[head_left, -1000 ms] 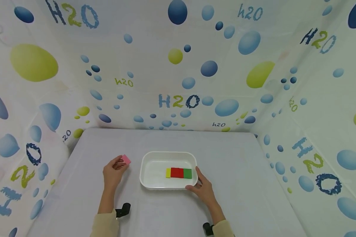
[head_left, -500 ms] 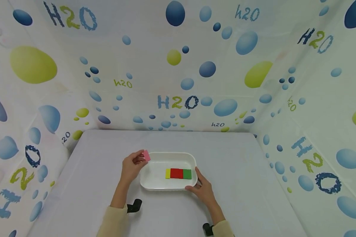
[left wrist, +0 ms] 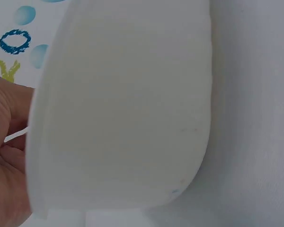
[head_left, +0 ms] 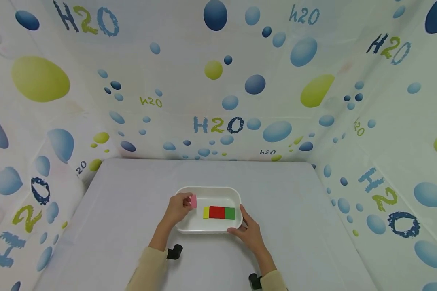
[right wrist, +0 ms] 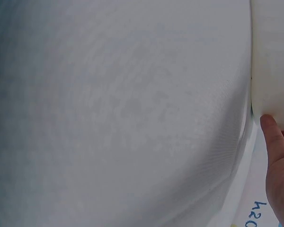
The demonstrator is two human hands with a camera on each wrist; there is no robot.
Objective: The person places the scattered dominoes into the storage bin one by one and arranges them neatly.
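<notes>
In the head view, a white rectangular tray [head_left: 204, 230] stands on the table. Between thumb and fingers, my left hand [head_left: 177, 209] pinches a small pink block [head_left: 194, 201] over the tray's left part. A yellow block [head_left: 206, 213], a red piece [head_left: 217, 212] and a green block [head_left: 230, 213] form a row inside, towards the right. My right hand [head_left: 252, 233] grips the tray's right front corner, thumb at the front and fingers along the side. The tray's outer wall [left wrist: 123, 104] hides the pink block and most of my left hand [left wrist: 9, 156] in the left wrist view.
A white-covered table [head_left: 298, 210] extends around the tray. Behind it and at both sides hang white sheets [head_left: 182, 76] printed with blue and green drops and "H2O". Dark devices [head_left: 175, 251] sit at both wrists, near the beige sleeves [head_left: 149, 266].
My left hand has carried the pink block rightward from beside the tray to over its left part. My right hand has stayed at the tray's corner. The row of blocks has not moved.
</notes>
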